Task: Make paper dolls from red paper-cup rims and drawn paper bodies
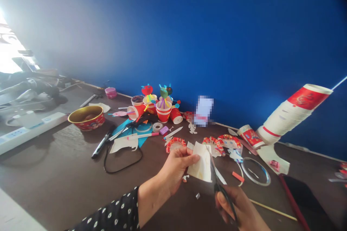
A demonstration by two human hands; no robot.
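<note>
My left hand (180,162) pinches a cream-white piece of paper (201,166) by its left edge, thumb on top. In my right hand (233,205) is a pair of scissors (217,180) with dark handles, its blades pointing up along the paper's right edge. Whether the blades are parted is hard to see. Behind the paper lie cut-up red paper cup pieces (176,143), and a tiny scrap (197,195) rests on the table below it.
Decorated red cups (163,115) stand by the blue wall. A tall cup stack (287,115) leans at the right. A gold-lined bowl (86,117), a power strip (32,130), a marker (103,142), a tape roll (157,127), a clear ring (256,171) and a phone (303,198) lie around.
</note>
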